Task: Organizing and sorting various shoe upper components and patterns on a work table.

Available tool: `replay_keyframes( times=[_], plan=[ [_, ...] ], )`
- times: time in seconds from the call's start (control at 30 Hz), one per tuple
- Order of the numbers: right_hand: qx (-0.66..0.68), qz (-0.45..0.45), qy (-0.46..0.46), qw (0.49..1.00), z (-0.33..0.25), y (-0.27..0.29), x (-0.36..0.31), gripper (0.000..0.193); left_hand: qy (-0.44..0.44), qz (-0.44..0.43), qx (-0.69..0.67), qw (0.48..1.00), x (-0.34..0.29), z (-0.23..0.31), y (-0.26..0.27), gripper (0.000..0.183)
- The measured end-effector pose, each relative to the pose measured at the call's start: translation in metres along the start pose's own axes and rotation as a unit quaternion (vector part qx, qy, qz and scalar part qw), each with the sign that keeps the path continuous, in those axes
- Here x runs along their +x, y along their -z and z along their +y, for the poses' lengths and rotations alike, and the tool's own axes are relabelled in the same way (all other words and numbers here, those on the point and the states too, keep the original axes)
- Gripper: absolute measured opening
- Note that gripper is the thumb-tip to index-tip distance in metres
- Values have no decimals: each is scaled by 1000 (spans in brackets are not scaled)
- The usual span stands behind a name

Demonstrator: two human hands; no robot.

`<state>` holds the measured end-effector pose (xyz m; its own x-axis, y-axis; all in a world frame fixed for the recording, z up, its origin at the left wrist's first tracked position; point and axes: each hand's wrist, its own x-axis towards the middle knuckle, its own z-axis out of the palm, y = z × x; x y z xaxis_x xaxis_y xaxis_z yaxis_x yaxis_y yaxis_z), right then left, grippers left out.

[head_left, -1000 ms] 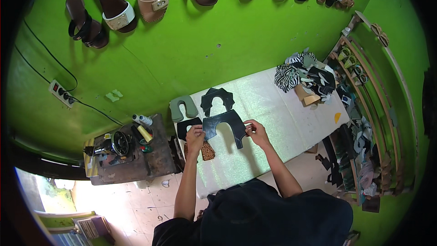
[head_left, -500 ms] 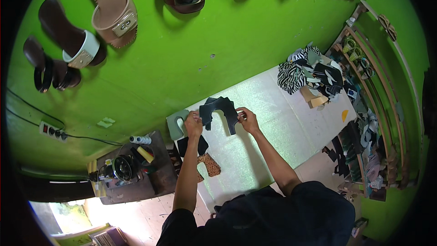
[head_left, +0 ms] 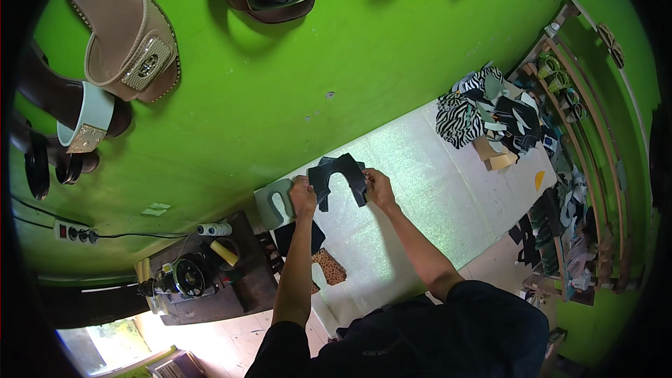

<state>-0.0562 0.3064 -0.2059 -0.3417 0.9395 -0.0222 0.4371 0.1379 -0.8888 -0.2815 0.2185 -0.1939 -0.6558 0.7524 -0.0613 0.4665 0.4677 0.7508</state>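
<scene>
Both my hands hold a small stack of black U-shaped cut pieces (head_left: 343,166), like shoe-upper parts, above the pale table (head_left: 406,217). My left hand (head_left: 303,197) is closed on the left leg of the stack. On the opposite side, my right hand (head_left: 379,187) pinches the right edge. The pieces overlap unevenly, with corners of the rear ones sticking out behind the front one. Near my left hand lie a grey-green curved piece (head_left: 265,206), a black piece (head_left: 298,237) and a leopard-print piece (head_left: 333,270).
Zebra-print and dark scraps (head_left: 458,120) are heaped at the table's far right end. A sewing machine (head_left: 187,276) with thread cones stands at left. Sandals (head_left: 133,42) hang on the green wall (head_left: 280,91); a wooden rack (head_left: 581,147) stands at right.
The black pieces have shifted against each other, and the front one now covers more of those behind. Both hands still hold them. The whole view has moved slightly.
</scene>
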Motion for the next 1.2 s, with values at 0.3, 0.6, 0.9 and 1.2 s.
replay_keyframes(
  times=[0.3,0.6,0.9,1.2],
  plan=[
    [-163,12,30,986,-9,7,-4,28,-22,-27,118,992,-9,18,-7,31],
    [-193,-3,11,981,-42,5,-24,62,-74,-79,177,978,-12,20,-17,91],
    [-306,-53,24,950,-25,-3,-22,70,-64,-107,198,972,-11,4,-30,79],
    [-244,-26,26,969,-44,11,-38,73,-47,-81,211,973,-27,36,-13,69]
  ],
)
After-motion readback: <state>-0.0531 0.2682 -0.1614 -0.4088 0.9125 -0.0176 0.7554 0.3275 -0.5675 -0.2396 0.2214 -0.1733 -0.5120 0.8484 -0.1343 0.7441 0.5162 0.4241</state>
